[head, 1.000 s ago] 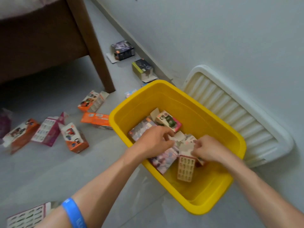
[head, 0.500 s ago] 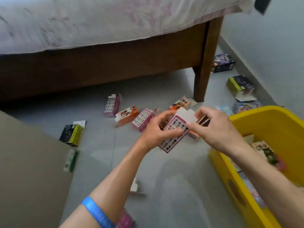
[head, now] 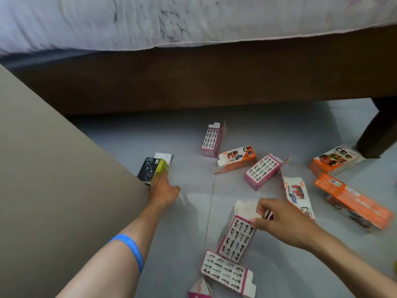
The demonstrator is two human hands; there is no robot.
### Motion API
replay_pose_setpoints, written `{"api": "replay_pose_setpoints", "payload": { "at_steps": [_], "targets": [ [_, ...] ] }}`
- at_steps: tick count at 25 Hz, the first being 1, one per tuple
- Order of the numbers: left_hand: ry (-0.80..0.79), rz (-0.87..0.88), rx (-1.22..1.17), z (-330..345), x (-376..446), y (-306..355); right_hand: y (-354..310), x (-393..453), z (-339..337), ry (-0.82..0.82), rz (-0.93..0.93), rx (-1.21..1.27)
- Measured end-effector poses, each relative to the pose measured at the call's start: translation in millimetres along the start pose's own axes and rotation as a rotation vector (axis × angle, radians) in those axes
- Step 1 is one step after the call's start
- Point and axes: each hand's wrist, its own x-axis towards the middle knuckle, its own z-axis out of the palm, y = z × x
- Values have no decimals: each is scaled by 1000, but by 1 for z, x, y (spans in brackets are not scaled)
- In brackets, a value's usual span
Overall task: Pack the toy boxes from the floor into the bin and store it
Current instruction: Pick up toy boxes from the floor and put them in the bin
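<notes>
Bin gone; left fingers (head: 160,179) hidden

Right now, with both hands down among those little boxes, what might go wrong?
The left hand only reaches the black and yellow box at its fingertips, so it could slide off beside the tan panel. The right hand pinches the pink box by its open flap, which may tear or bend.

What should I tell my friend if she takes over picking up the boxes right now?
Left hand: reaching to the black-and-yellow box by the tan panel, fingers touching it.
Right hand: pinching the open flap of a pink box.
Bin: out of view.
Left: every box visible on the floor, pink and orange, near the bed; then store the bin.
</notes>
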Motion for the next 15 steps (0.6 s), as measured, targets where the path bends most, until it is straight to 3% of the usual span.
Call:
{"api": "replay_pose_setpoints", "payload": {
  "at_steps": [5,8,10,13,15],
  "targets": [
    [-85,-76,238,19,41,-7,18,5,11,-118,102,-57],
    [144,117,396,35,35,-4,18,10,13,-108,135,-32],
    [202,152,326,36,33,-5,18,13,15,-104,132,-27],
    [35,54,215,33,29,-7,21,7,19,-65,124,57],
    [9,126,-9,34,11,4,18,-1,13,15,95,165]
  ]
}}
